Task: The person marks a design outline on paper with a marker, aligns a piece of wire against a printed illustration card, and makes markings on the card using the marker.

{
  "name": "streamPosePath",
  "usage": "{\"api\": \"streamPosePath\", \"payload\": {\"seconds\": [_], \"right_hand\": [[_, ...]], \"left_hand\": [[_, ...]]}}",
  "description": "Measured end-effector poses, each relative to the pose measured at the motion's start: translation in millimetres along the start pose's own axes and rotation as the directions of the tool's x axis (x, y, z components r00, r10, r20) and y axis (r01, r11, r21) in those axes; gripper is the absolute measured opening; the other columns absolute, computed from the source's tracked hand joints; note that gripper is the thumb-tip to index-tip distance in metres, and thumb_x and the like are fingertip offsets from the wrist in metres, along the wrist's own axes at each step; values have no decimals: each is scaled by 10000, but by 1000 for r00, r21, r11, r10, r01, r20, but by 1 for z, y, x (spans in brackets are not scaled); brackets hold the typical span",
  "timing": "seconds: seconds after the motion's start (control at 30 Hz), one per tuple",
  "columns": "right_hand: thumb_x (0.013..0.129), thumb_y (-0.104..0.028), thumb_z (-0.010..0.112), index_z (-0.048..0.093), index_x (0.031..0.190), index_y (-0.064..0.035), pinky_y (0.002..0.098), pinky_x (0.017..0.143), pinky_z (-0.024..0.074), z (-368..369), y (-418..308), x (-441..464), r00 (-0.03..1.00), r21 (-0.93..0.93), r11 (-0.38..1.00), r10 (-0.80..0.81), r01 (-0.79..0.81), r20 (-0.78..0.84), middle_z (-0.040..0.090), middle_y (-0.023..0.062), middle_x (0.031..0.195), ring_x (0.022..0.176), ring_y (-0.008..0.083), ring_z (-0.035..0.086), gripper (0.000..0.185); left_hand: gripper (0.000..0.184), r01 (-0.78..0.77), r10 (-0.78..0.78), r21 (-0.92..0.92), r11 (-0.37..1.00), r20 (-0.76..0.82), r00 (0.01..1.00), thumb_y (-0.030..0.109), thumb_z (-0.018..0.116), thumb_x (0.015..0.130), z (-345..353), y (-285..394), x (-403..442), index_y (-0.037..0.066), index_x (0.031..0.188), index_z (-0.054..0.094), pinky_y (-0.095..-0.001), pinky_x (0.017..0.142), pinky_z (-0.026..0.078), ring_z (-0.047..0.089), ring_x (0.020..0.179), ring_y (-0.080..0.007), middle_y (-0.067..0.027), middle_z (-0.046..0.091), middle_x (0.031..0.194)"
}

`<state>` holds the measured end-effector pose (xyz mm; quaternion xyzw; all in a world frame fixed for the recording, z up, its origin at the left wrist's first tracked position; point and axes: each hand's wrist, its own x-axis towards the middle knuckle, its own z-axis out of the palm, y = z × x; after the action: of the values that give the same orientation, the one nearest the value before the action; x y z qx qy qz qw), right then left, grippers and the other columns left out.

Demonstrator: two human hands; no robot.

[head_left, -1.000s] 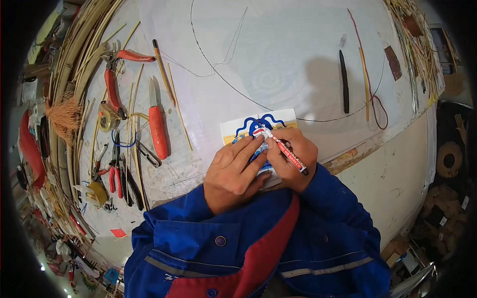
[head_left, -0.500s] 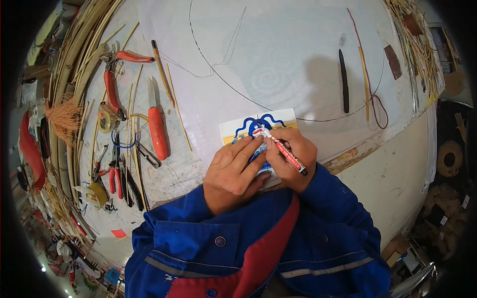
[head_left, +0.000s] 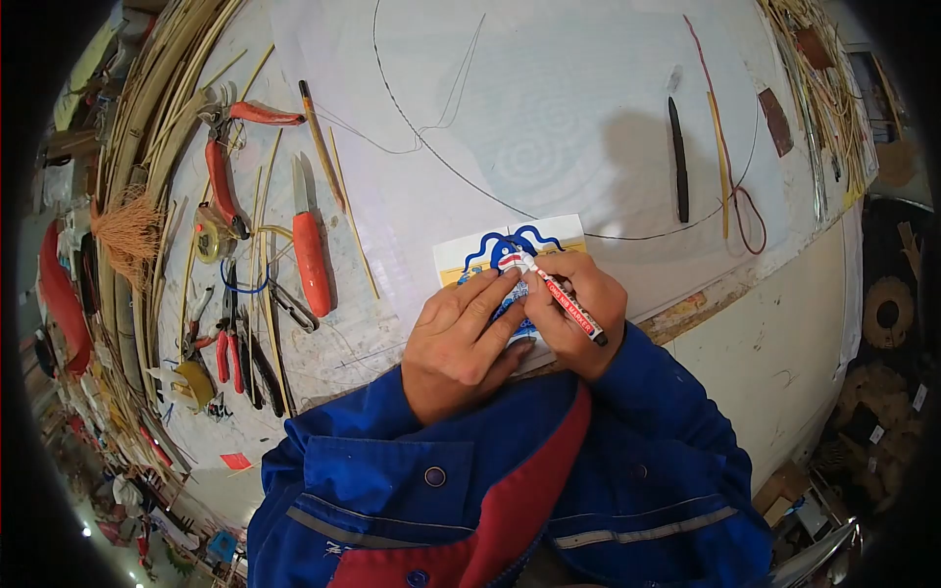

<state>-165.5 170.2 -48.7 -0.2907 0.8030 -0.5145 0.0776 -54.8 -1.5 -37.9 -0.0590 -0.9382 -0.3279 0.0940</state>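
barely moved: right hand [head_left: 594, 296], one marker [head_left: 571, 306] | left hand [head_left: 456, 338] on one card [head_left: 569, 228]

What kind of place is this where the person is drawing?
Probably a craft workshop. Pale thin strips, maybe bamboo, are heaped beside red-handled pliers and a knife, and the right hand holds a marker over a small picture.
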Motion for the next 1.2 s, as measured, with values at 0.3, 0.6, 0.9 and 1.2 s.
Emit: {"api": "streamPosePath", "payload": {"seconds": [0.3,0.6,0.9,1.2], "right_hand": [[936,0,794,686,1150,20,416,681,623,0,0,0,999,17,999,30,-29,-16,751,208,899,761,360,773,240],[987,-32,787,678,1156,4,339,679,603,-1,3,-3,999,17,999,36,-36,-34,770,154,905,750,217,752,204],[1070,-41,709,595,1235,36,311,754,630,-5,2,-7,990,215,968,138,-130,-19,804,167,1005,833,167,764,215],[1079,-41,698,654,1292,52,301,730,605,-24,0,-15,948,341,934,197,-103,-251,780,137,929,789,148,748,237]], "left_hand": [[579,4,-4,-1,1000,-1,1000,193,930,770,0,1,1,51,1309,776,-469,1080,540,664,1344,-344,-160,703,1472],[562,6,-6,4,1000,-1,1000,197,925,780,-1,1,1,54,1304,779,-462,1083,541,671,1337,-340,-156,708,1461],[526,2,-2,18,1000,1,1000,205,915,810,-2,3,2,58,1297,782,-469,1087,539,668,1344,-339,-158,709,1457],[513,-36,37,26,999,-48,998,170,923,816,-1,6,1,50,1293,776,-466,1065,553,686,1304,-372,-169,708,1450]]}}
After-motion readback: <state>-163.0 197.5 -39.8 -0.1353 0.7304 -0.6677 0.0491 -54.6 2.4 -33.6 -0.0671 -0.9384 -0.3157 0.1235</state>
